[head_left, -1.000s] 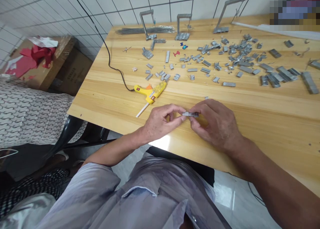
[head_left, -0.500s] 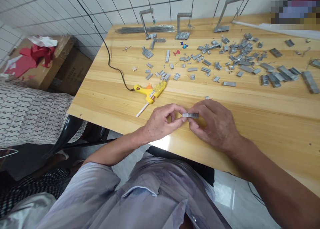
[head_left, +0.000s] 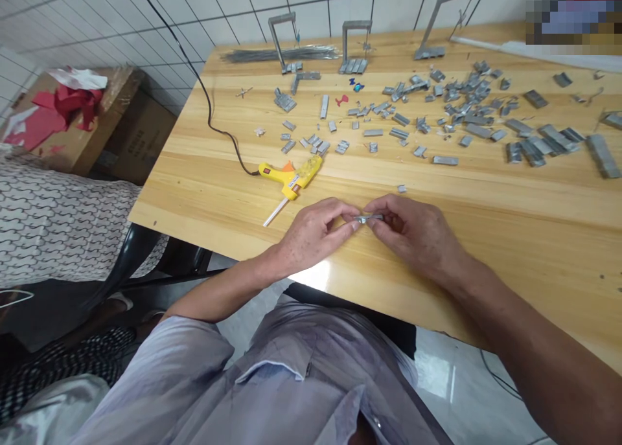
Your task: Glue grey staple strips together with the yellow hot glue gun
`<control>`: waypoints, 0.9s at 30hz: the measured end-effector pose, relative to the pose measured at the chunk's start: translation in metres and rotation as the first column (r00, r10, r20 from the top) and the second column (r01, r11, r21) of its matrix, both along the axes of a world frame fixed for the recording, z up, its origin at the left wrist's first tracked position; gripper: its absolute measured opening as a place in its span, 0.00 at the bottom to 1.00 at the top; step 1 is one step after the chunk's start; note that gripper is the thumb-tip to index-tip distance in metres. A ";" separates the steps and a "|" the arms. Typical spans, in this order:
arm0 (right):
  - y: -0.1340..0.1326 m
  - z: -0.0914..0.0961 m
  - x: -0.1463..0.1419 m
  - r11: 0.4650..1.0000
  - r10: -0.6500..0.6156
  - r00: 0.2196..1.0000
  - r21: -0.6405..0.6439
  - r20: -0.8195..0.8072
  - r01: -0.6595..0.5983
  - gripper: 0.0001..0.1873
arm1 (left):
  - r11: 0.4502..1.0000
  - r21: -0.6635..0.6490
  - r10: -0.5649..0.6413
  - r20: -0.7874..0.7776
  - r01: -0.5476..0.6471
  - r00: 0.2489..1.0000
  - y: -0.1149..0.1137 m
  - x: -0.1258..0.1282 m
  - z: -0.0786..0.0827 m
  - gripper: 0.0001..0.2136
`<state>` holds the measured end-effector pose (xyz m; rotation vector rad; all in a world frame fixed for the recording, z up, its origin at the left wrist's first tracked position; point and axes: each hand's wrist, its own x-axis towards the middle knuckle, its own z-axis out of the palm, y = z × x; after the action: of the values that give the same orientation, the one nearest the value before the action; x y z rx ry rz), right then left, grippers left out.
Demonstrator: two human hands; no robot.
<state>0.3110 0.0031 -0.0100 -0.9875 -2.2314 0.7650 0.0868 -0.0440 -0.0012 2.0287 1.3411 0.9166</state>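
Note:
Both hands meet over the near edge of the wooden table (head_left: 510, 225). My left hand (head_left: 311, 234) and my right hand (head_left: 418, 238) each pinch one end of a short grey strip of staples (head_left: 368, 218), held level just above the wood. The fingers of both hands are closed on it. A single small staple piece (head_left: 401, 188) lies just beyond my right hand. A yellow glue gun (head_left: 291, 176) lies on its side to the left of my left hand, its glue stick pointing toward the table edge.
Several grey staple strips (head_left: 466, 118) are scattered across the far half of the table. Three metal stands (head_left: 350, 43) and a bundle of wires (head_left: 276, 54) sit at the back. The gun's black cord (head_left: 211, 118) runs off the left. A cardboard box (head_left: 82, 127) stands at left.
The two hands have turned the staple strip slightly and drawn it a little higher in view; the pinch on it is tighter. Nothing else on the table has moved.

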 end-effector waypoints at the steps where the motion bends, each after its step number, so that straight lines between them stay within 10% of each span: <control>1: 0.001 -0.001 0.000 1.000 -0.009 1.000 -0.020 0.004 0.009 0.07 | 1.000 0.012 0.004 -0.006 -0.004 1.000 0.000 0.000 -0.001 0.06; 10: 0.002 -0.007 0.005 0.956 -0.140 0.967 0.282 0.211 0.077 0.09 | 0.995 0.095 0.050 -0.071 -0.043 0.996 -0.001 -0.002 -0.006 0.08; 19: 0.006 -0.011 0.013 0.943 -0.126 0.977 0.325 0.171 0.065 0.09 | 0.989 0.096 0.117 -0.043 -0.113 0.992 -0.012 -0.009 0.024 0.04; 27: 0.008 -0.008 0.019 0.952 -0.102 0.964 0.306 0.247 0.022 0.09 | 0.915 0.163 0.379 -0.030 -0.369 0.925 -0.013 -0.069 0.035 0.18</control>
<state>0.3297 0.0113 -0.0181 -1.0472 -2.4323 0.2625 0.0180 -0.0566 0.0334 1.9583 1.7841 1.1630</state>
